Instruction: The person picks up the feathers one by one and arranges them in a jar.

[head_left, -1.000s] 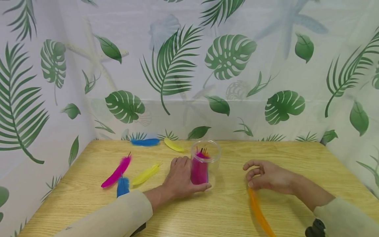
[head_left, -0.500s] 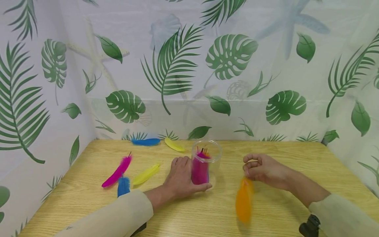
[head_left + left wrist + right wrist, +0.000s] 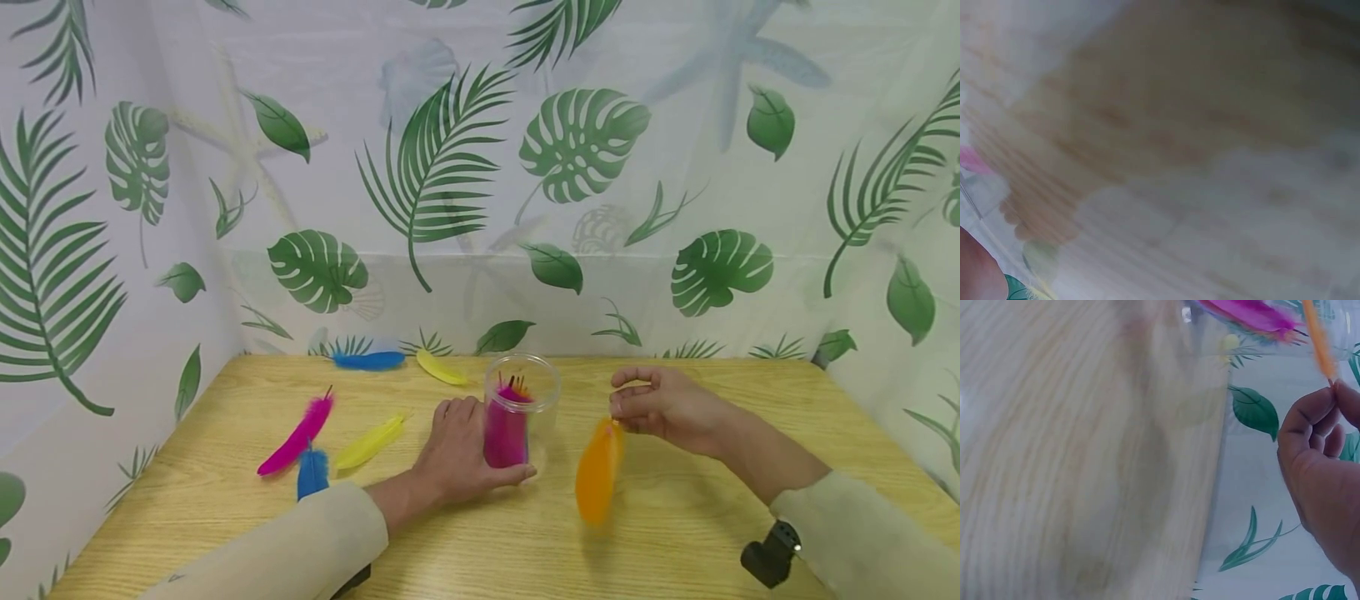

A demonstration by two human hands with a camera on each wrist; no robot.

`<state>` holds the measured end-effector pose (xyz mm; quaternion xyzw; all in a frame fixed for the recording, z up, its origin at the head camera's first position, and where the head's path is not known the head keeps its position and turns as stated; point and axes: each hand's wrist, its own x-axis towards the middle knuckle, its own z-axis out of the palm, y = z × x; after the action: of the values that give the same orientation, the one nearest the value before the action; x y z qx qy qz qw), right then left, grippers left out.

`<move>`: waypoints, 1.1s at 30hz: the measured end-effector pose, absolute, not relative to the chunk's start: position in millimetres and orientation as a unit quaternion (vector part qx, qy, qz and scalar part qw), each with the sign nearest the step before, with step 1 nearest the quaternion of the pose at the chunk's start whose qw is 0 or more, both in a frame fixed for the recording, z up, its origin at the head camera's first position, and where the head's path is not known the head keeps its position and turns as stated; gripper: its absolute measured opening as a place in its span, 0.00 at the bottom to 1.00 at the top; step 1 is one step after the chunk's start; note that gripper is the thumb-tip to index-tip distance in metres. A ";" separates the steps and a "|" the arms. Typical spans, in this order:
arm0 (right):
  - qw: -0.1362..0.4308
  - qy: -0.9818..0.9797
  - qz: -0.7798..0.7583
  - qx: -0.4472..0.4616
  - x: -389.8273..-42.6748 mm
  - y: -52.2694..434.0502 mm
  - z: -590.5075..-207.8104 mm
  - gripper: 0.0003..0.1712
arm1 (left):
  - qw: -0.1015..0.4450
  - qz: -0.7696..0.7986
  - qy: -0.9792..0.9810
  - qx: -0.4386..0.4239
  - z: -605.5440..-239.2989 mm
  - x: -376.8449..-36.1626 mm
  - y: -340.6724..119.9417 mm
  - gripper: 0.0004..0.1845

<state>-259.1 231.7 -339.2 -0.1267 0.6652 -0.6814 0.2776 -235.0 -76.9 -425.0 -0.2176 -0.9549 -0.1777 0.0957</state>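
Note:
A clear plastic jar point(image 3: 521, 410) stands upright on the wooden table point(image 3: 712, 542), with magenta and orange feathers inside. My left hand point(image 3: 459, 454) grips the jar's lower left side, thumb along its base. My right hand point(image 3: 654, 407), right of the jar, pinches the quill of an orange feather point(image 3: 597, 472) that hangs down above the table. In the right wrist view the fingertips point(image 3: 1319, 406) pinch the orange feather point(image 3: 1318, 340) near the jar's magenta feathers point(image 3: 1250, 312). The left wrist view is a blur of table.
Loose feathers lie left of the jar: a magenta one point(image 3: 297, 437), a blue one point(image 3: 311, 471), a yellow one point(image 3: 370, 442), and at the back a blue one point(image 3: 367, 360) and a yellow one point(image 3: 440, 367). Leaf-print curtains point(image 3: 480, 175) enclose the table.
My right hand has lifted the orange feather off the table and carried it up and left toward the jar. The left hand and jar have stayed put.

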 end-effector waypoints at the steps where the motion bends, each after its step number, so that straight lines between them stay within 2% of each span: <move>1: 0.275 0.667 -0.681 -0.123 -259.7 230.8 -336.9 0.10 | 0.096 -0.178 -0.955 -0.218 -425.2 -235.2 -77.1 0.45; 22: 0.202 0.644 -0.731 -0.099 -281.7 206.9 -267.1 0.06 | 0.087 -0.175 -0.958 -0.212 -425.4 -236.1 -77.6 0.47; 33: 0.143 0.643 -0.749 -0.078 -297.0 194.7 -266.3 0.11 | 0.103 -0.172 -0.955 -0.217 -427.3 -237.1 -77.6 0.45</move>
<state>-297.0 194.7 -266.3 -0.0784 0.6425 -0.7487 0.1430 -237.1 -77.6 -427.3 -0.2175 -0.9552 -0.1722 0.1031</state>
